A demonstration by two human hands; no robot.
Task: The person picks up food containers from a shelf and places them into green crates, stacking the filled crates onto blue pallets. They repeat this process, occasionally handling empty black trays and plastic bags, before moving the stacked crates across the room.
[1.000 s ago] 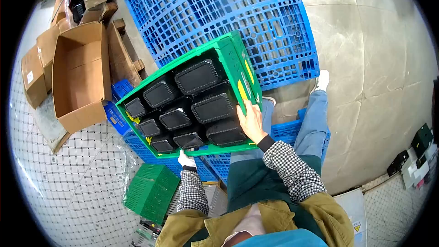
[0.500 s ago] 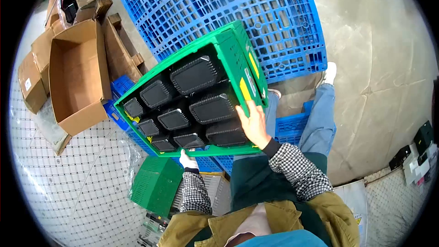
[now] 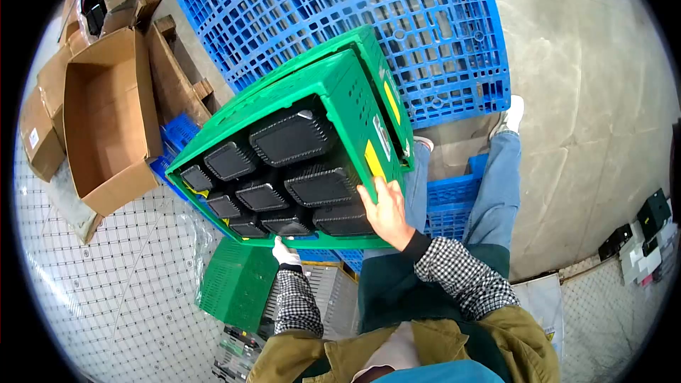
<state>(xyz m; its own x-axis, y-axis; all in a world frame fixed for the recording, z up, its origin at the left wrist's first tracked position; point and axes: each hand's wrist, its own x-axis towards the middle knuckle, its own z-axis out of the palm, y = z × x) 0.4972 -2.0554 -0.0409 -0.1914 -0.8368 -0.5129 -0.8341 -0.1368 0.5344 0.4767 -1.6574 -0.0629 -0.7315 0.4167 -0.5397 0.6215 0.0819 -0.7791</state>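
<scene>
A green plastic crate (image 3: pixel 346 99) is tilted towards me, its open top facing my body. Rows of black plastic containers (image 3: pixel 292 137) fill it. My right hand (image 3: pixel 387 214) has its fingers curled over the crate's right rim, below a yellow label. At the near edge, my left hand (image 3: pixel 285 252), in a white glove, grips the lower rim; its fingers are partly hidden under the crate. Another green crate (image 3: pixel 394 110) shows directly behind the tilted one, with a dark gap between them.
A large blue pallet (image 3: pixel 454 50) lies beyond the crates. Left of them are an open cardboard box (image 3: pixel 106 128) and a wooden pallet (image 3: pixel 174 74). Another green crate (image 3: pixel 230 284) stands near my left forearm. Blue plastic (image 3: pixel 450 202) shows between my legs.
The held crate has tipped further towards me and shifted slightly left, with both hands moving along. The gap to the crate behind it has widened.
</scene>
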